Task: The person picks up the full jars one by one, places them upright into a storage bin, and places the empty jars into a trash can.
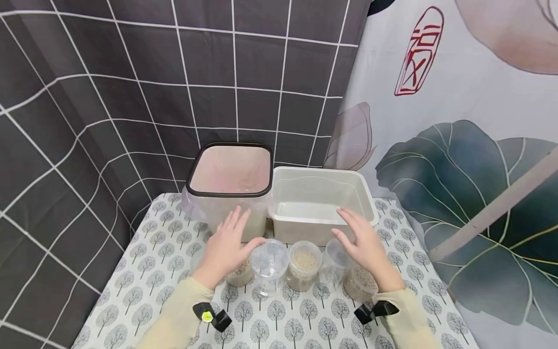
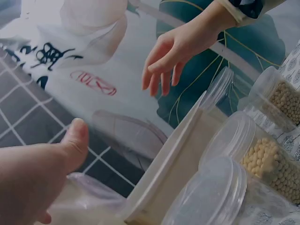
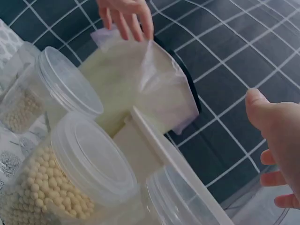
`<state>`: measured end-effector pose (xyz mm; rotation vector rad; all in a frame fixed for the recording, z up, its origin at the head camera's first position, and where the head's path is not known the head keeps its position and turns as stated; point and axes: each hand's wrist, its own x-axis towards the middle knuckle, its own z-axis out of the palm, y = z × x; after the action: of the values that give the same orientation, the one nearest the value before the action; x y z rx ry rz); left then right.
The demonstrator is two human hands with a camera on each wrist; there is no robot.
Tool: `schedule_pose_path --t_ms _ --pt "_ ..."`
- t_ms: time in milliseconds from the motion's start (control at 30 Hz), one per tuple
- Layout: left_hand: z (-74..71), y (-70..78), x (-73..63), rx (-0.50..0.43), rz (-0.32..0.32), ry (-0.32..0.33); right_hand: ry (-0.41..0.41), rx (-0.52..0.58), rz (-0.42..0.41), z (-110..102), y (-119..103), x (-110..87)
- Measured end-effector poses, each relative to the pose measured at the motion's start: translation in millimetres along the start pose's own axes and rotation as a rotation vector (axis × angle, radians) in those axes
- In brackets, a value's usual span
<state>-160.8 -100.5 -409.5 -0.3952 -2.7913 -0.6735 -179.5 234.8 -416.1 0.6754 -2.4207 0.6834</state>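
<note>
My left hand (image 1: 226, 248) hovers with fingers spread, over the left end of a row of clear lidded jars and before the bin. Its fingers hold nothing. The right hand (image 1: 364, 241) is likewise spread and holds nothing, above the row's right end. Centrally stands a jar of pale round beans (image 1: 303, 265), between an empty-looking jar (image 1: 269, 269) on its left and another clear jar (image 1: 334, 265) on its right. Partly below the left hand is a bean jar (image 1: 241, 275); a jar of brownish beans (image 1: 361, 285) sits beneath the right wrist.
Behind the jars, a bin (image 1: 231, 195) with a black rim and a pinkish bag liner stands at left. Beside it is a white rectangular tub (image 1: 322, 232). A tree-patterned cloth (image 1: 144, 291) covers the table; a dark grid curtain (image 1: 209, 63) hangs behind.
</note>
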Motion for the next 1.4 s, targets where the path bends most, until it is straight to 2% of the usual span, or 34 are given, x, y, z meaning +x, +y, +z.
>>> schedule_pose_path --t_ms 100,200,333,467,567,733,867,1033,1200,1400 --pt "0.1 -6.6 -2.6 -0.093 -0.029 0.054 0.056 0.030 0.006 -1 8 -3.1" --pt "1.6 -15.2 -6.4 -0.171 -0.068 0.077 0.095 0.053 0.037 -2 18 -6.8" --pt "5.0 -27.9 -14.0 -0.246 -0.100 0.031 0.118 0.096 0.127 -6 29 -11.4" --pt "10.0 -39.7 -22.9 -0.285 -0.097 -0.033 0.139 0.146 0.239 -9 40 -14.0" --pt "16.5 -48.4 -28.0 -0.246 -0.091 -0.092 0.154 0.175 0.308 -9 51 -15.6" --pt "32.9 -61.0 -31.9 -0.097 -0.076 -0.174 0.148 0.173 0.439 -3 72 -20.3" --pt "45.0 -68.0 -36.2 -0.047 -0.057 -0.186 0.126 0.185 0.545 2 81 -23.8" --pt "55.8 -74.2 -39.7 -0.065 -0.063 -0.183 0.115 0.212 0.652 7 87 -24.6" --pt "61.6 -77.2 -38.4 -0.053 -0.038 -0.202 0.107 0.234 0.701 14 96 -22.6" --pt "64.6 -77.1 -38.6 0.027 -0.002 -0.255 0.095 0.256 0.759 21 99 -26.0"
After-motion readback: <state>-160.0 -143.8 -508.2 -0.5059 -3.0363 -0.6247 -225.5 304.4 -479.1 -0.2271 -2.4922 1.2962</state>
